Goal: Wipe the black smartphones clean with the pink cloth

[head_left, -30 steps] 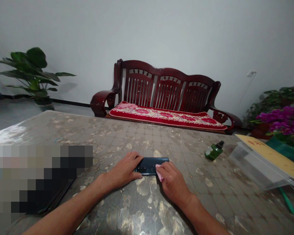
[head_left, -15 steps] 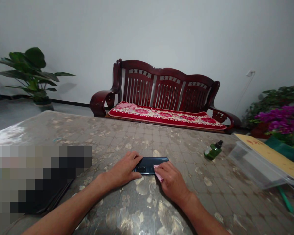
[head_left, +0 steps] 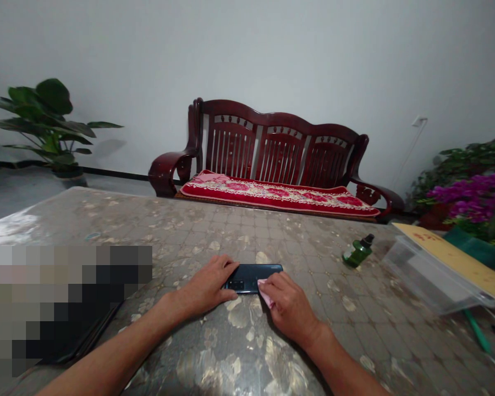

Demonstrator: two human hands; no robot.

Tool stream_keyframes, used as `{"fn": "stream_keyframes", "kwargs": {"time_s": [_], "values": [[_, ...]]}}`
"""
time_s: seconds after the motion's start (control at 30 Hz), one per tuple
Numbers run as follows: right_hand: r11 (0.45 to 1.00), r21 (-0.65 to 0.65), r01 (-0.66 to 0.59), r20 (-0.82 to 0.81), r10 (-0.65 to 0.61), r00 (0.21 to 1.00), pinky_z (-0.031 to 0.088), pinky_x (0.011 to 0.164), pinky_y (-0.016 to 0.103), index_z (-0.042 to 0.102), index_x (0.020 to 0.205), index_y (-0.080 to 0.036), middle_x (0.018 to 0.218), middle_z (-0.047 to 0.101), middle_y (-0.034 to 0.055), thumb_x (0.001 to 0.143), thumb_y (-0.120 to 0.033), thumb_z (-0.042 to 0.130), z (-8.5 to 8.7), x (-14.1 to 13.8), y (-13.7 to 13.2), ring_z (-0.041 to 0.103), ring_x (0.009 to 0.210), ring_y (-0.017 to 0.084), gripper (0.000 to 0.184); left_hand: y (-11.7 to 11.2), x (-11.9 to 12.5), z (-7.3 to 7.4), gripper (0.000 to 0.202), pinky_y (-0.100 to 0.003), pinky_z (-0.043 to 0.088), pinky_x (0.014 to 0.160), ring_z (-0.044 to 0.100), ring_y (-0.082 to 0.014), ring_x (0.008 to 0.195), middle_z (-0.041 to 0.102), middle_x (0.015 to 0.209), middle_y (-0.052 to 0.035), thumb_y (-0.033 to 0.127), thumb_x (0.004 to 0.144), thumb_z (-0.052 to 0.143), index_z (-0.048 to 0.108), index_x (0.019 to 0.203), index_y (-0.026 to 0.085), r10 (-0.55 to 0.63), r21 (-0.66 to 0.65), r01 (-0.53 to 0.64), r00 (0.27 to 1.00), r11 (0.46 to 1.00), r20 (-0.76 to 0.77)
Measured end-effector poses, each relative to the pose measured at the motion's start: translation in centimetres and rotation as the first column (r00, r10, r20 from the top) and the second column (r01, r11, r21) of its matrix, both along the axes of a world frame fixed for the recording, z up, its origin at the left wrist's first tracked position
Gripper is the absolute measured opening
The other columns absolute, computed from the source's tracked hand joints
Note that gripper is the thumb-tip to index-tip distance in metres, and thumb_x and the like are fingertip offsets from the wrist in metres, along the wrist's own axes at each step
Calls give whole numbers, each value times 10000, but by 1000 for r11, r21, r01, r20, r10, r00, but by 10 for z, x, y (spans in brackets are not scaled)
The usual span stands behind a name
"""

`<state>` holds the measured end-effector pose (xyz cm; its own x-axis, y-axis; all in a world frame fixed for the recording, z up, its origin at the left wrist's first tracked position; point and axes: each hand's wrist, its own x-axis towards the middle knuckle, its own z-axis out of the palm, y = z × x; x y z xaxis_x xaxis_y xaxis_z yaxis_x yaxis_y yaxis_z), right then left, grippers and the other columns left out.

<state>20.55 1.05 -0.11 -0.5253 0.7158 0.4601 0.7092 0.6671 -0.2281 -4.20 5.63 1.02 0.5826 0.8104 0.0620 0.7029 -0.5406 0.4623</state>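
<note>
Touching left hand [head_left: 208,287], right hand [head_left: 289,309] with cloth [head_left: 266,294]: phone [head_left: 256,274]

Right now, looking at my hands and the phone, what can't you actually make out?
Head view only.
Pink cloth: mostly hidden under the right hand.
Phone: left end covered by the left hand; its underside faces the table.
Left of the table: a pixelated patch hides what lies there.
Green bottle: label too small to read.
Clear box: partly under a yellow board, contents unclear.
</note>
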Motion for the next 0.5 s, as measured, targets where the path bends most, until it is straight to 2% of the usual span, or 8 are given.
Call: {"fn": "stream_keyframes", "kwargs": {"time_s": [0.1,0.17,0.37,0.5], "values": [[996,-23,-92,32,93,995,460,785,311,680,1065,-193,945,658,77,904,-54,500,0,-11,-2,550,893,209,278,0,1,1,487,-401,410,1036,502,-291,1166,556,1230,-91,310,830,710,567,1287,224,-1,1,1,1000,1000,0],[995,-13,-97,37,97,995,456,772,310,683,1063,-193,933,660,76,906,-63,506,1,-10,-2,549,872,207,271,-1,1,2,483,-402,408,1040,503,-294,1169,555,1230,-92,304,823,718,573,1275,219,-4,-3,4,1000,1000,2],[998,44,49,-35,-48,998,430,720,296,690,892,-194,800,617,56,865,-41,504,2,17,5,539,792,195,242,-2,0,4,473,-400,398,1054,496,-296,1200,550,1243,-84,294,824,710,572,1273,237,-7,-21,7,1000,1000,1],[998,28,57,-22,-57,998,435,746,299,682,895,-192,818,615,59,851,-21,502,0,9,2,541,822,198,253,-2,1,5,467,-419,396,1057,494,-304,1201,550,1249,-91,296,831,696,570,1276,227,1,-24,-1,1000,1000,6]]}}
